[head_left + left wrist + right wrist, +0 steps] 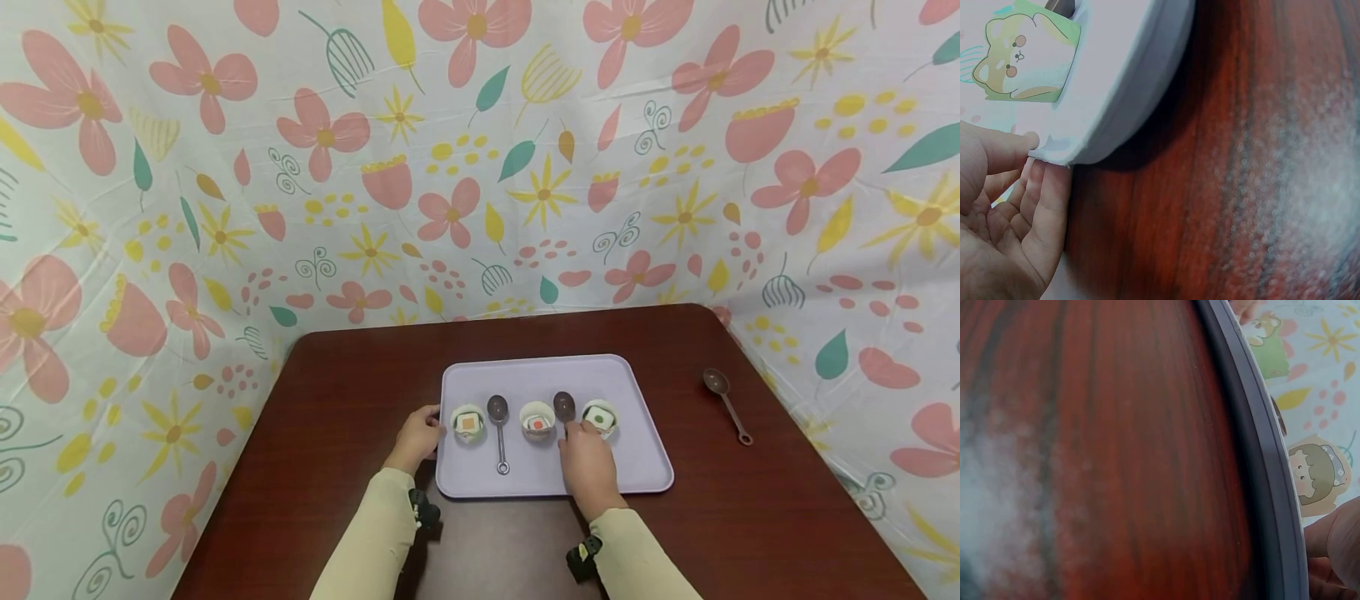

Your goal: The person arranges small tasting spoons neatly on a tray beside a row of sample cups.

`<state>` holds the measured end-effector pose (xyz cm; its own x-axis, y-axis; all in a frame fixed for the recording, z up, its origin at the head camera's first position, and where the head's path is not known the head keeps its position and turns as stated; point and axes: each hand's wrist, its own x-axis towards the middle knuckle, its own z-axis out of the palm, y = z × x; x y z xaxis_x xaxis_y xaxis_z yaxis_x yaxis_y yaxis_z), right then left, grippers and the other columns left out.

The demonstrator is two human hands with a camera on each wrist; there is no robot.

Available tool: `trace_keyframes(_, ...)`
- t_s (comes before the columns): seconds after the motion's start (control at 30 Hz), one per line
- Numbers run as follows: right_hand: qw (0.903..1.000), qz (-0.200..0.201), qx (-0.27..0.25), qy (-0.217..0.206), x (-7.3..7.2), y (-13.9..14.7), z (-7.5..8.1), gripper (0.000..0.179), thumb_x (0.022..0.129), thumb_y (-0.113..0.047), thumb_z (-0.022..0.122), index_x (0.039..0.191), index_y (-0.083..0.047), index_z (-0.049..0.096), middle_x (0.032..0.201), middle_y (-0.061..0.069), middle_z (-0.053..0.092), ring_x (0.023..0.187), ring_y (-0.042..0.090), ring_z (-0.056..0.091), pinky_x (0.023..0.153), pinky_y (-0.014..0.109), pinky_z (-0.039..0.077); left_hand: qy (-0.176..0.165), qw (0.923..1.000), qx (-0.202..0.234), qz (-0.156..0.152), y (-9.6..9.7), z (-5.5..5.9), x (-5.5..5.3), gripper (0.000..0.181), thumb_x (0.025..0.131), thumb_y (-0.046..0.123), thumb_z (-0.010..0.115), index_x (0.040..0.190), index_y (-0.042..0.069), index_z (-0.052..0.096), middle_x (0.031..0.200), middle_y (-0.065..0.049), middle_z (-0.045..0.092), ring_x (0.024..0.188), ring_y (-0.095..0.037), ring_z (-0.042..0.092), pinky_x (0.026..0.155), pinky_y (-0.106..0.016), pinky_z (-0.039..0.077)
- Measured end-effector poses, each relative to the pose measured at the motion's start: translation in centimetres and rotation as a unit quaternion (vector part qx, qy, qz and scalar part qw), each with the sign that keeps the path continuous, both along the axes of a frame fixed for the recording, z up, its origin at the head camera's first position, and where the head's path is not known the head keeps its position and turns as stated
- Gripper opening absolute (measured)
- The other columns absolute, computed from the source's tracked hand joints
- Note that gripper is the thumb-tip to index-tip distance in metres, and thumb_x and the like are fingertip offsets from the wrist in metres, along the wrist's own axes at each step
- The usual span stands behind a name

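Observation:
My left hand (415, 439) pinches the left rim of a pale lilac tray (525, 481), thumb on top and fingers below in the left wrist view. Over the tray's right half, my right hand (588, 467) holds a brown measuring spoon (564, 406) by its handle, which the fingers hide. This spoon's bowl lies between the middle cup (537, 421) and the right cup (600, 418). Another brown spoon (498, 408) lies between the middle cup and the left cup (468, 423). Cartoon prints cover the cups, including a dog-print cup (1029, 56) and a girl-print cup (1316, 478).
A third brown spoon (716, 382) lies on the dark red wooden table (360, 375), right of the tray. A flower-printed cloth (450, 208) hangs behind the table and along both sides.

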<state>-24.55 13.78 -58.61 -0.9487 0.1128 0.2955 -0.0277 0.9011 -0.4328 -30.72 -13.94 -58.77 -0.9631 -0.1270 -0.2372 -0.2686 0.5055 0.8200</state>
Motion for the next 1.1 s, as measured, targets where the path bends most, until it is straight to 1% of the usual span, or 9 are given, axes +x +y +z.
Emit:
trace_keyframes(0.17,1.0000,-0.001,-0.005,0.000,0.2,0.1,0.1,0.022,0.079,-0.013,0.070,0.095,0.001,0.064,0.088,0.013,0.058,0.074,0.030,0.060,0.062,0.044,0.051,0.001,1.0000,-0.001,-0.001,0.0,-0.1,-0.1,0.041,0.087,0.009,0.060,0.127,0.013,0.054,0.094,-0.006,0.053,0.083,-0.022,0.055,0.053,-0.032,0.054)
trace_keyframes(0.33,0.9998,-0.006,-0.019,-0.003,0.5,0.3,0.5,0.020,0.081,-0.018,0.070,0.093,-0.003,0.065,0.090,0.011,0.058,0.075,0.029,0.060,0.062,0.045,0.050,0.000,1.0000,-0.001,-0.004,0.0,-0.1,-0.1,0.041,0.087,0.010,0.060,0.127,0.014,0.053,0.095,-0.006,0.053,0.083,-0.022,0.055,0.053,-0.032,0.053)
trace_keyframes(0.47,0.9998,-0.011,-0.017,0.005,0.7,0.8,1.2,0.022,0.082,-0.024,0.068,0.091,-0.005,0.065,0.086,0.009,0.058,0.071,0.026,0.059,0.059,0.044,0.049,-0.001,1.0000,-0.002,-0.003,0.0,0.0,0.0,0.041,0.087,0.010,0.060,0.127,0.014,0.053,0.094,-0.006,0.053,0.084,-0.022,0.054,0.054,-0.033,0.054)
trace_keyframes(0.6,0.9991,-0.025,-0.028,0.022,0.6,1.8,2.3,0.024,0.084,-0.029,0.065,0.091,-0.005,0.065,0.082,0.008,0.058,0.067,0.024,0.057,0.057,0.044,0.048,0.000,1.0000,-0.003,-0.005,0.0,0.0,0.0,0.041,0.087,0.010,0.060,0.127,0.013,0.053,0.094,-0.006,0.053,0.084,-0.023,0.054,0.055,-0.033,0.054)
trace_keyframes(0.73,0.9966,-0.041,-0.044,0.057,0.0,3.8,3.6,0.024,0.085,-0.029,0.063,0.089,-0.006,0.066,0.081,0.008,0.059,0.070,0.025,0.058,0.059,0.046,0.047,0.000,1.0000,-0.005,-0.004,0.1,0.1,0.1,0.042,0.087,0.010,0.061,0.127,0.013,0.053,0.094,-0.006,0.053,0.084,-0.023,0.054,0.055,-0.034,0.054)
trace_keyframes(0.83,0.9952,-0.050,-0.044,0.071,-0.4,5.8,4.4,0.026,0.087,-0.030,0.061,0.089,-0.005,0.065,0.080,0.009,0.058,0.070,0.027,0.057,0.059,0.048,0.045,0.002,1.0000,-0.006,-0.004,0.1,0.1,0.2,0.042,0.086,0.009,0.061,0.127,0.012,0.053,0.094,-0.006,0.053,0.084,-0.023,0.054,0.054,-0.034,0.054)
trace_keyframes(0.97,0.9948,-0.057,-0.036,0.076,-1.1,8.9,5.1,0.027,0.088,-0.030,0.059,0.090,-0.003,0.064,0.080,0.011,0.058,0.071,0.028,0.056,0.060,0.049,0.043,0.005,0.9999,-0.006,-0.007,0.1,0.0,0.2,0.042,0.086,0.008,0.060,0.128,0.012,0.053,0.094,-0.006,0.053,0.084,-0.023,0.054,0.053,-0.034,0.053)
trace_keyframes(1.1,0.9950,-0.064,-0.032,0.070,-1.7,12.5,4.9,0.025,0.089,-0.027,0.058,0.092,-0.003,0.062,0.083,0.013,0.057,0.072,0.030,0.056,0.059,0.049,0.043,0.000,0.9999,0.012,-0.006,0.0,0.0,0.1,0.042,0.086,0.009,0.061,0.127,0.013,0.053,0.095,-0.007,0.052,0.083,-0.023,0.054,0.053,-0.033,0.053)
